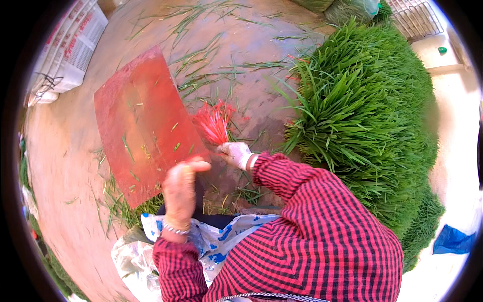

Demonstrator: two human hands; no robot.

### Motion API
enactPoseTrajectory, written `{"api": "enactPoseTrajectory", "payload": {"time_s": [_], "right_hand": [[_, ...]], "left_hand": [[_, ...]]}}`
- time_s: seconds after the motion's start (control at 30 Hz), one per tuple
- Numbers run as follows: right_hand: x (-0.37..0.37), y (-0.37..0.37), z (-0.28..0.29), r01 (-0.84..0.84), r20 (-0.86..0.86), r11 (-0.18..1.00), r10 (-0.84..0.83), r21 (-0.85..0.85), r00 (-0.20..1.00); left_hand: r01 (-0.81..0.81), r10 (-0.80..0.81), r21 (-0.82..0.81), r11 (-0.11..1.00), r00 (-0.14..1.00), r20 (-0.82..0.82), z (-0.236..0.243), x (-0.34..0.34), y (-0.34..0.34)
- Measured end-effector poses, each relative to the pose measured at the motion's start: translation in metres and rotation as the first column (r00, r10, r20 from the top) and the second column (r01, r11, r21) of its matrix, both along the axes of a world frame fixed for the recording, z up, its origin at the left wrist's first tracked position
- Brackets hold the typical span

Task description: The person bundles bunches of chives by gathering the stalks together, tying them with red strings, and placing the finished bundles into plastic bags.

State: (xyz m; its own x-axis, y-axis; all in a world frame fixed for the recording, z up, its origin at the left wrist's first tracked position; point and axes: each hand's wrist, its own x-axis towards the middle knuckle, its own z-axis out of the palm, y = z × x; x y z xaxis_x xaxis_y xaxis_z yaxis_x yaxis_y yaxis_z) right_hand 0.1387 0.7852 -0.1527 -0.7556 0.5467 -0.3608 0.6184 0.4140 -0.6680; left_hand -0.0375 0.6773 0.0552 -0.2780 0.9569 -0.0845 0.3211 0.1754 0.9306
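Note:
My right hand (236,154), in a whitish glove, is closed round the lower end of a bundle of thin red and whitish strips (214,123). The strips fan out away from me. My left hand (181,194) is raised near the lower corner of a red board (141,116), left of the bundle. It is blurred, with a finger stretched to the right, and nothing shows in it. Bits of cut green leaf lie on the board, which covers part of the floor. To the right stands a big heap of long green leaves (362,110), like chives.
Loose green leaves (196,60) are strewn over the floor. White plastic crates (75,50) stand at the far left, and a wire rack (417,20) at the far right. A blue sheet (453,240) lies beyond the heap. A white and blue patterned apron (221,239) covers my lap.

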Motion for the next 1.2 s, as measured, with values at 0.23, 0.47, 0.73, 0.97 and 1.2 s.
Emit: {"api": "enactPoseTrajectory", "payload": {"time_s": [0.23, 0.47, 0.73, 0.97, 1.2], "right_hand": [[0.034, -0.042, -0.076, 0.082, 0.270, 0.952, 0.000, -0.296, 0.963], [0.042, -0.034, -0.083, 0.112, 0.163, 0.898, -0.045, -0.425, 0.986], [-0.042, 0.051, 0.106, 0.125, -0.397, 0.935, -0.259, -0.333, 0.881], [-0.184, -0.092, 0.269, -0.469, -0.650, 0.878, 0.301, -0.097, 0.698], [-0.240, -0.374, 0.275, -0.999, -0.509, -0.041, 0.860, 0.008, -0.040]], "left_hand": [[-0.366, 0.437, 0.273, 0.890, 0.856, -0.276, 0.009, -0.122, -0.008], [-0.520, 0.236, -0.157, 0.839, 0.610, -0.756, -0.067, -0.165, -0.071], [-0.811, 0.774, 0.173, 0.559, 0.436, -0.458, -0.074, -0.073, -0.251], [-0.639, 0.736, -0.614, 0.464, 0.664, -0.134, -0.090, 0.076, -0.407], [-0.987, 0.657, 0.147, 0.059, -0.072, -0.750, -0.046, 0.091, -0.545]]}}
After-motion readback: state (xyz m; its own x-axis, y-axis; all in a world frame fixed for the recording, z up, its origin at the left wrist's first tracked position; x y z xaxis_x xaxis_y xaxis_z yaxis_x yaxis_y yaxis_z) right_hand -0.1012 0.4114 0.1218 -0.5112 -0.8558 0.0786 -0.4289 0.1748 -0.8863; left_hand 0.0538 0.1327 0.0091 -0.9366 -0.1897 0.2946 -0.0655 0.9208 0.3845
